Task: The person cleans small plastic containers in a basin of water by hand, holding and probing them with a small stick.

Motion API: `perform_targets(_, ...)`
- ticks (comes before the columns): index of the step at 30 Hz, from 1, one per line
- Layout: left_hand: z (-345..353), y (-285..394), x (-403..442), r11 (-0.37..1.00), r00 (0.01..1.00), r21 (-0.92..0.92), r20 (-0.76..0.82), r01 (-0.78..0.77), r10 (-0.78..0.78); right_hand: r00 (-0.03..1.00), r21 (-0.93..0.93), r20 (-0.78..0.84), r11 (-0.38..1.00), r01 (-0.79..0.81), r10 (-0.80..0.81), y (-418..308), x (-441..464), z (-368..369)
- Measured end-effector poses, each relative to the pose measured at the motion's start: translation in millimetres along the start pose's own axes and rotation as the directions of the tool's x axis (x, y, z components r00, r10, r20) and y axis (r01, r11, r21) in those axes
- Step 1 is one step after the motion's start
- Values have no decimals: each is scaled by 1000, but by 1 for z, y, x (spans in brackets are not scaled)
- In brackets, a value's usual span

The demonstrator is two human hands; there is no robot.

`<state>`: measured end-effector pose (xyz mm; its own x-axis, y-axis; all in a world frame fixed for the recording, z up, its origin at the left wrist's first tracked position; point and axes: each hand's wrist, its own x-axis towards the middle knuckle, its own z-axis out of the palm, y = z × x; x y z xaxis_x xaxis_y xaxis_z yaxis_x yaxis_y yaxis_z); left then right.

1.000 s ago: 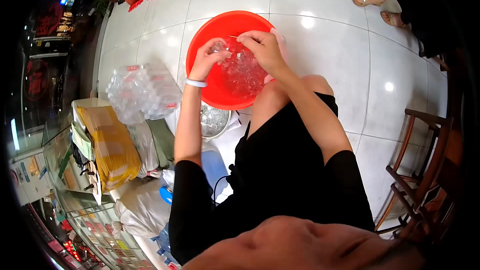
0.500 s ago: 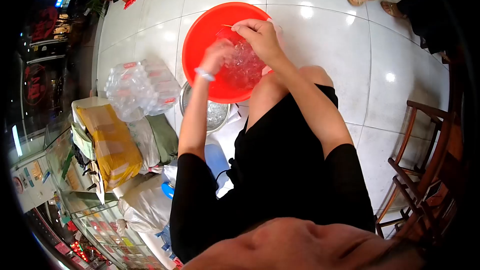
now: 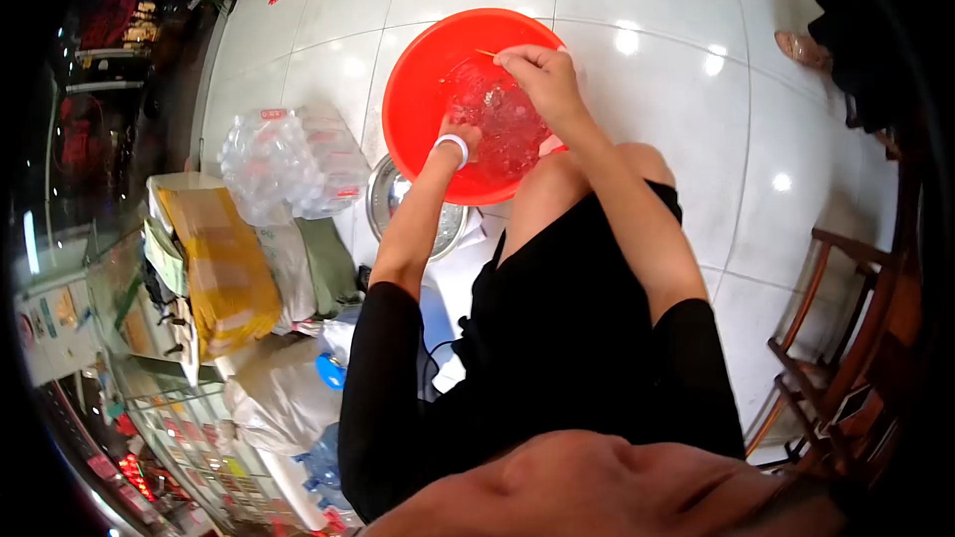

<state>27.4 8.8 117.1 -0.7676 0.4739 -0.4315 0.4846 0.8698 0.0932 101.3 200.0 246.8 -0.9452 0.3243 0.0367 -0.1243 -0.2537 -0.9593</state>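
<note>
On the floor in front of my knees stands a large red plastic basin [image 3: 406, 89]. Clear, glassy pieces [image 3: 505, 129] lie in it, apparently in water, too blurred to name. My left hand [image 3: 462, 135], with a white band at the wrist, reaches down into the basin among them; its fingertips are hidden. Over the basin's far right side, my right hand [image 3: 542, 80] pinches a thin yellowish stick [image 3: 485, 52], which points left. Partly behind my left forearm is a round steel bowl [image 3: 381, 201] holding some clear pieces.
Left of the basin lies a bundle of clear plastic bottles [image 3: 288, 164]. Nearer are a yellow taped parcel [image 3: 224, 268], sacks [image 3: 323, 268] and a glass display case [image 3: 189, 418]. A wooden chair [image 3: 831, 338] stands right. Another person's sandalled foot [image 3: 801, 48] is at upper right.
My left hand has moved down into the basin's contents from above them. The right hand still pinches the stick. Fewer clear pieces show in the steel bowl, and the view has shifted slightly.
</note>
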Motion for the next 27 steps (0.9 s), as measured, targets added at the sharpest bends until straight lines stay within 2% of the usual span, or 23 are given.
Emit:
perform_targets(1,5,5,-11,999,988,-41,-150,-28,21,1000,-18,15,1000,24,-23,-3,1,-2)
perform_targets(2,3,11,-3,820,966,-559,-258,-122,-32,1000,-11,13,1000,4,-3,-4,0,-1)
perform_targets(3,5,15,-1,381,950,-898,-287,-221,-124,999,-3,9,999,-40,40,-2,-4,0)
perform_targets(4,5,12,-7,378,951,-902,-277,-209,-136,996,29,-16,996,86,-85,4,-2,1)
perform_targets(5,-26,22,-22,-139,996,-988,-74,-68,43,996,32,4,996,84,-84,4,-5,1)
perform_targets(6,-55,28,-29,-570,952,-801,-3,181,306,1000,-7,-1,1000,-1,1,3,-3,-2)
perform_targets(8,-77,37,-44,-586,939,-790,-42,177,340,995,-20,-11,995,-95,95,4,3,-5)
perform_targets(9,-85,45,-53,-601,923,-771,-50,208,383,997,-22,8,997,-78,78,1,4,-4)
perform_targets(11,-99,54,-69,-576,930,-797,-51,182,364,995,32,23,995,-94,93,-2,-1,-2)
perform_targets(14,-105,61,-85,-651,937,-731,-45,206,347,993,24,46,994,-109,108,-2,-4,-3)
perform_targets(16,-106,63,-91,-736,920,-624,-67,263,386,992,13,64,993,-114,113,1,-3,-7)
perform_targets(19,-105,65,-94,-785,923,-555,-74,277,378,994,18,65,995,-94,92,0,-3,-4)
perform_targets(21,-106,67,-96,-798,925,-528,-56,291,375,997,31,50,997,-65,64,-2,-3,-4)
perform_targets(23,-105,67,-97,-810,927,-499,-36,307,373,987,-20,86,991,-134,136,-2,-4,-7)
perform_targets(27,-101,63,-96,-777,891,-536,-96,330,445,986,-41,108,992,-122,126,-7,-6,-5)
